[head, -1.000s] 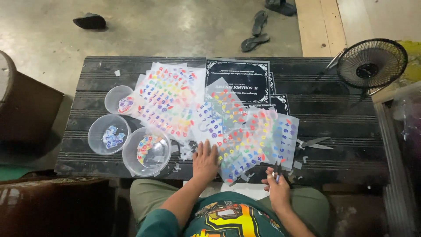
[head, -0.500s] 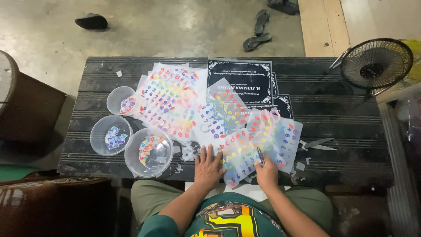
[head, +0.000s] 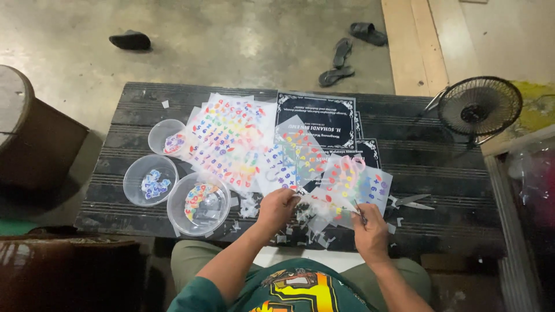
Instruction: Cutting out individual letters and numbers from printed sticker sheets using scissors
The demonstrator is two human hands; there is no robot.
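My left hand point(head: 278, 208) pinches the near edge of a clear sheet of colourful number stickers point(head: 354, 184) and lifts it slightly off the black slatted table point(head: 439, 173). My right hand point(head: 371, 230) grips a thin metal tool point(head: 356, 209) whose tip rests on the same sheet. More sticker sheets point(head: 231, 141) are fanned across the middle of the table. Small paper scraps point(head: 250, 208) lie around my hands.
Three clear plastic bowls point(head: 151, 180) holding cut-out pieces stand at the left front. Scissors point(head: 413, 202) lie right of the sheet. Black printed plaques point(head: 315, 118) lie behind it. A small fan point(head: 480, 107) stands at the right, a barrel point(head: 34, 138) at the left, and sandals point(head: 341, 60) lie on the floor.
My left hand went from lying flat on the sheet to pinching and lifting its edge. My right hand brought the thin tool up from the table's front edge onto the sheet.
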